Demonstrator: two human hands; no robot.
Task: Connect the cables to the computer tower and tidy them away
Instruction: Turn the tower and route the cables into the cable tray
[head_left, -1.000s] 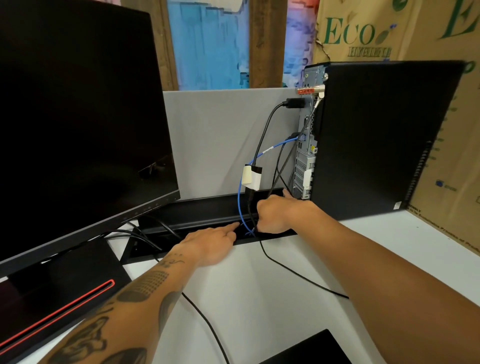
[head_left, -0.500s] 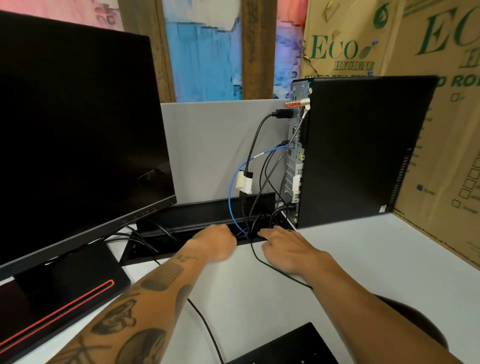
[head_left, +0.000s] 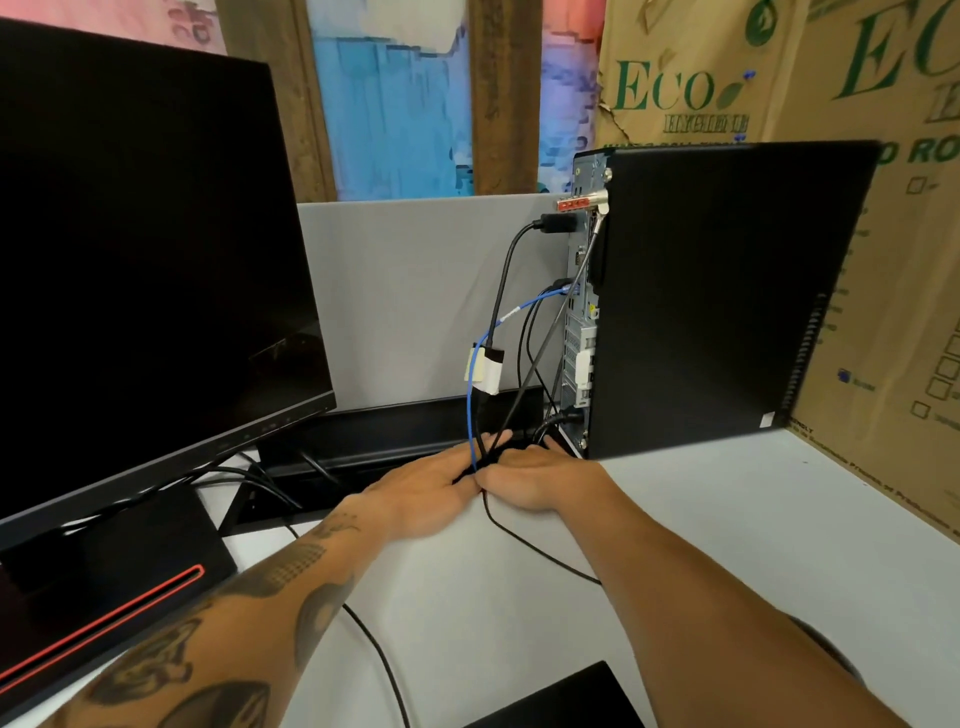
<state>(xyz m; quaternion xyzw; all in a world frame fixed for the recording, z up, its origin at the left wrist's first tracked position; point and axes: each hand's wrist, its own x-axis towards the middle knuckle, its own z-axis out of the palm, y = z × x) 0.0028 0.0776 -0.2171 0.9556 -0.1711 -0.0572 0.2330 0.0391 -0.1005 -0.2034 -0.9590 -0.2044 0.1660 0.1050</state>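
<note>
A black computer tower (head_left: 717, 296) stands upright on the white desk, its rear ports facing left. A thick black cable (head_left: 504, 280), a blue cable (head_left: 470, 410) with a white tag and several thin black cables hang from the ports down into a black cable tray (head_left: 374, 426) at the desk's back edge. My left hand (head_left: 421, 486) and my right hand (head_left: 535, 475) meet at the tray's front lip, pressed together around the bundle of cables where it enters the tray. The fingertips are hidden among the cables.
A large black monitor (head_left: 140, 260) with a red-striped base (head_left: 104, 587) fills the left. A grey partition (head_left: 405, 296) stands behind the tray. Cardboard boxes (head_left: 883, 208) wall the right side. A loose black cable (head_left: 540, 551) trails over the white desk (head_left: 753, 545); a dark flat object (head_left: 566, 701) lies at the bottom edge.
My right hand left the tower's base, dropped to the desk, then moved left to the bundle. My left hand slid right along the tray's lip until both hands met around the cables.
</note>
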